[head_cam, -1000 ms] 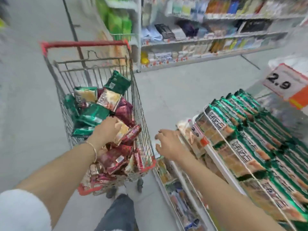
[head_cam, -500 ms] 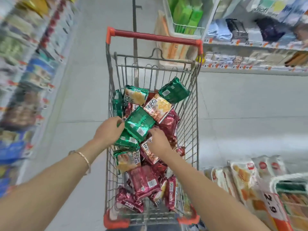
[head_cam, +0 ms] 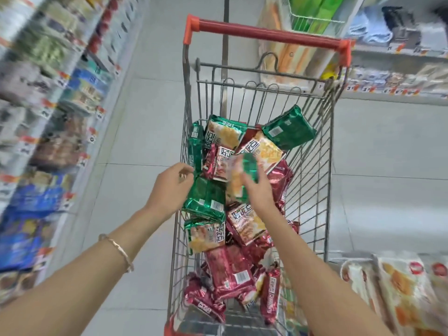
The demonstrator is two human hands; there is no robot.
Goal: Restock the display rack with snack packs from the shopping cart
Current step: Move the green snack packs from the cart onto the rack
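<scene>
Right hand (head_cam: 257, 190) holds blurred snack pack (head_cam: 238, 170) (green foil, apparently) above cart (head_cam: 312, 170).

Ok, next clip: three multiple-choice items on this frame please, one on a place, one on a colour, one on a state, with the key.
1. Where are the snack packs piled? A) on the floor B) in the shopping cart C) on a counter
2. What colour is the cart handle? A) red B) blue C) yellow
3. What is the right hand doing? A) gripping the cart handle B) hanging idle C) holding a blurred pack
Key: 1 B, they fill the wire basket; 2 A, the bar is plainly red; 3 C, it holds the pack above the pile, while the left hand grips a green pack.
</scene>
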